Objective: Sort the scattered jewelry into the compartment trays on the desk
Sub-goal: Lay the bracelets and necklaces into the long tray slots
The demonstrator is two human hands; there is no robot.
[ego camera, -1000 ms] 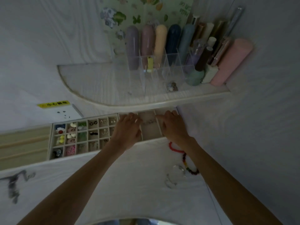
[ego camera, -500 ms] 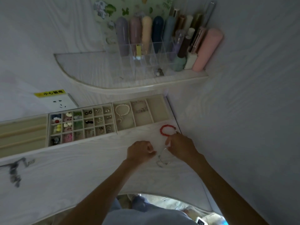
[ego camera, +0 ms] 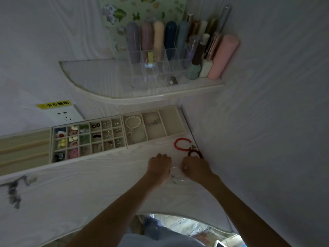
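Curling round a thin clear bracelet [ego camera: 175, 175] on the counter [ego camera: 89, 184], my left hand [ego camera: 159, 164] and right hand [ego camera: 195, 167] each grip it. Red bracelet [ego camera: 181, 144] lies just beyond, near the tray [ego camera: 179, 122].

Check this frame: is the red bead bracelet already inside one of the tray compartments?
No. The red bead bracelet lies on the bare desk just outside the three-compartment tray.

Hands: I see my left hand [ego camera: 159, 164] and right hand [ego camera: 194, 168] curled over a clear bracelet [ego camera: 175, 175] on the worktop [ego camera: 89, 189].
Nearby: red bracelet [ego camera: 181, 143] just beyond.
Trays: three-slot tray [ego camera: 171, 122] holds a pearl bracelet [ego camera: 133, 122].
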